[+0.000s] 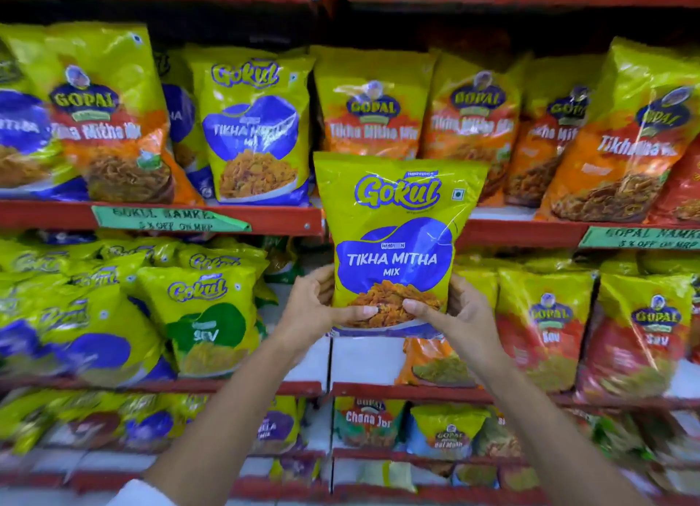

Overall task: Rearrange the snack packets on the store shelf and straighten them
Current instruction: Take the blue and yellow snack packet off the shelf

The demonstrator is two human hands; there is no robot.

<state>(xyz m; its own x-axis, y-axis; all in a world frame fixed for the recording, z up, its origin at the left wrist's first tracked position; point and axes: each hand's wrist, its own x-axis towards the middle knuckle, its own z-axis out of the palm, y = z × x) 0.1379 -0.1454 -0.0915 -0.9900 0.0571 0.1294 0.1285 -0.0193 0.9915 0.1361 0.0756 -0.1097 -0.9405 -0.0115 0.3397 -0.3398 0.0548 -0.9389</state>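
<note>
I hold a yellow and blue Gokul Tikha Mitha Mix packet (pixel 397 236) upright in front of the red shelves, its top overlapping the upper shelf edge. My left hand (pixel 316 308) grips its lower left corner, thumb across the front. Gripping the lower right corner is my right hand (pixel 454 312), its thumb also on the front. A matching Gokul Tikha Mitha packet (pixel 253 126) stands on the upper shelf to the left. Gopal Tikha Mitha Mix packets (pixel 373 111) stand behind the held one.
The upper shelf (pixel 163 215) carries green price labels. On the middle shelf, Gokul packets (pixel 200 316) lean in a loose pile at left, Gopal Sev packets (pixel 545 327) stand at right, with a bare white gap (pixel 363 357) between. Lower shelves hold smaller packets.
</note>
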